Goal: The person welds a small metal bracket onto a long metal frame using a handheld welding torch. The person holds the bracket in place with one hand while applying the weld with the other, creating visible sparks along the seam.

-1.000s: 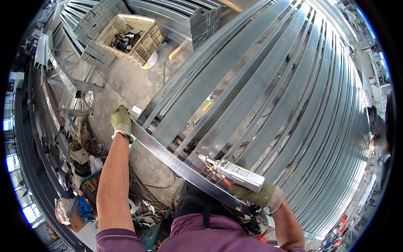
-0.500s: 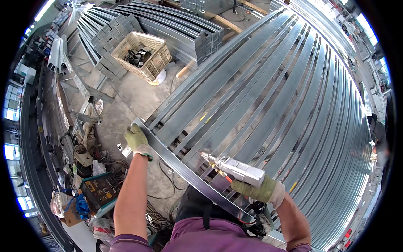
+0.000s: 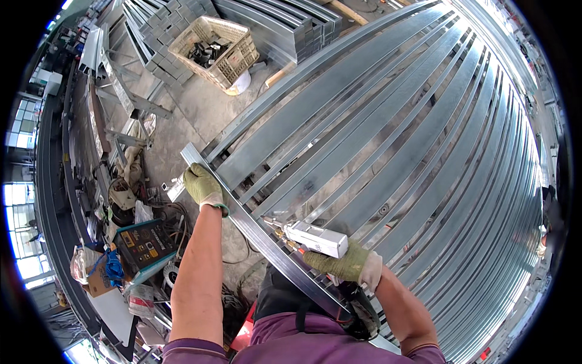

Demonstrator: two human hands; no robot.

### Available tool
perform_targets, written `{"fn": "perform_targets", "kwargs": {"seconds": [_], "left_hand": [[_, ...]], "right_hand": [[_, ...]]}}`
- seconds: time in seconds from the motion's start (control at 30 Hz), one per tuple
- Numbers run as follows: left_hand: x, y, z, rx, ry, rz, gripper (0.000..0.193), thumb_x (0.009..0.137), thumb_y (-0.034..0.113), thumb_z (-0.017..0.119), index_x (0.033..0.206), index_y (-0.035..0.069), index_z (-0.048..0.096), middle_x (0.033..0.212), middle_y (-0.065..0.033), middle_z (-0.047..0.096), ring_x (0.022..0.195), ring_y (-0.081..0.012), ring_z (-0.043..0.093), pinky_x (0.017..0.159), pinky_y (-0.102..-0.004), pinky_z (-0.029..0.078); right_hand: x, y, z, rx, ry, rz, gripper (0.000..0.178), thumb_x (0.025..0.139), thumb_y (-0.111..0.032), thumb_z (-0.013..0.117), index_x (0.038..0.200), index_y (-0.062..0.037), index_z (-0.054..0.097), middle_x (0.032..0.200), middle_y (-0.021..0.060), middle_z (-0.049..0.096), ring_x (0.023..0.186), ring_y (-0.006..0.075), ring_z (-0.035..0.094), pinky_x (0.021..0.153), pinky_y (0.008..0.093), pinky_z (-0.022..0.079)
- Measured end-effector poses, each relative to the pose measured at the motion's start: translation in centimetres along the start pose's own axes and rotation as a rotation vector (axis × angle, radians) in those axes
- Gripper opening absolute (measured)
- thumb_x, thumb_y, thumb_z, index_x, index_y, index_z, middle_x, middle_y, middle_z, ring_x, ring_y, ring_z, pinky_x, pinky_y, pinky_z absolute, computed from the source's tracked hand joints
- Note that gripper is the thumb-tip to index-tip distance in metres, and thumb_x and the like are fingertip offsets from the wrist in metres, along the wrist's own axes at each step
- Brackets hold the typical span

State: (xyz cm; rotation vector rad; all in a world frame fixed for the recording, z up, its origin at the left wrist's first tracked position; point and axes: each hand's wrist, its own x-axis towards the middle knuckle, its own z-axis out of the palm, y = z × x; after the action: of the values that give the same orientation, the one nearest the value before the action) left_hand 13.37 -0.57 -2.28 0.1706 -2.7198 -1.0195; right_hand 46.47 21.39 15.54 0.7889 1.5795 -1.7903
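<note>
My left hand (image 3: 202, 184), in a green glove, is closed around a shiny metal rail (image 3: 260, 239) near its far-left end. That rail runs across the ends of the long galvanized bars (image 3: 364, 136), which lie side by side in a wide frame. In my right hand (image 3: 345, 265), also gloved, is a boxy silver welding gun (image 3: 318, 238) with brass fittings and a thin nozzle. Its nozzle points left, close to where a bar meets the rail; whether it touches cannot be made out. My right fingertips are partly hidden beneath the gun.
A beige plastic crate (image 3: 239, 59) of dark metal parts stands beyond the frame, beside stacked steel tubes (image 3: 167, 45). At lower left are a black-and-teal control box (image 3: 145, 242), cables and a metal stand (image 3: 121, 91). Small metal brackets (image 3: 176, 189) lie beside my left hand.
My right hand has brought the welding gun leftward, its nozzle nearer the rail. My left hand sits slightly further from the rail's end. The whole view has shifted a little.
</note>
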Motion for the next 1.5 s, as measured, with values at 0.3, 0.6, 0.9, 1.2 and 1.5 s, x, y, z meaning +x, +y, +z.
{"fn": "perform_targets", "kwargs": {"seconds": [0.3,0.6,0.9,1.2,1.5], "left_hand": [[-0.3,1.0,-0.2,-0.024,-0.034,-0.037,0.043,0.11,0.034,0.045,0.112,-0.004,0.063,0.115,-0.0271,0.064,0.111,-0.0462,0.058,0.099,-0.0519,0.044],[-0.2,0.4,0.2,-0.033,0.001,0.001,0.042,0.109,0.034,0.045,0.111,-0.004,0.064,0.112,-0.0273,0.066,0.108,-0.0471,0.059,0.097,-0.0527,0.045],[-0.3,0.5,0.2,-0.042,-0.006,-0.007,0.043,0.109,0.034,0.046,0.108,-0.005,0.064,0.11,-0.0283,0.065,0.106,-0.0472,0.059,0.096,-0.0522,0.045],[-0.2,0.7,0.1,-0.074,-0.027,-0.045,0.043,0.109,0.034,0.046,0.104,-0.005,0.064,0.108,-0.0273,0.065,0.105,-0.0463,0.059,0.096,-0.0524,0.044],[0.1,0.3,0.2,-0.053,-0.044,-0.04,0.043,0.11,0.035,0.046,0.105,-0.004,0.064,0.11,-0.027,0.064,0.105,-0.0462,0.059,0.096,-0.0528,0.044]], "right_hand": [[3.2,2.0,0.0,0.053,-0.044,-0.196,0.056,0.095,-0.046,0.078,0.139,-0.0133,0.067,0.082,-0.0001,0.069,0.062,0.0066,0.056,0.054,0.0281,0.046],[4.3,2.2,0.5,0.053,-0.036,-0.266,0.056,0.096,-0.045,0.077,0.14,-0.0122,0.066,0.088,0.0013,0.072,0.065,0.0079,0.057,0.056,0.0285,0.048],[3.3,0.0,0.2,0.014,-0.095,-0.09,0.056,0.097,-0.046,0.076,0.141,-0.0136,0.065,0.086,0.0017,0.071,0.066,0.0079,0.057,0.058,0.0293,0.048],[3.8,2.1,0.8,0.169,-0.1,-0.158,0.055,0.097,-0.049,0.074,0.139,-0.0147,0.066,0.079,0.0021,0.069,0.061,0.0096,0.059,0.055,0.0302,0.049],[3.4,0.9,0.6,0.075,-0.101,-0.112,0.061,0.097,-0.05,0.074,0.143,-0.0124,0.062,0.077,0.0019,0.067,0.058,0.0092,0.058,0.051,0.0298,0.048]]}}
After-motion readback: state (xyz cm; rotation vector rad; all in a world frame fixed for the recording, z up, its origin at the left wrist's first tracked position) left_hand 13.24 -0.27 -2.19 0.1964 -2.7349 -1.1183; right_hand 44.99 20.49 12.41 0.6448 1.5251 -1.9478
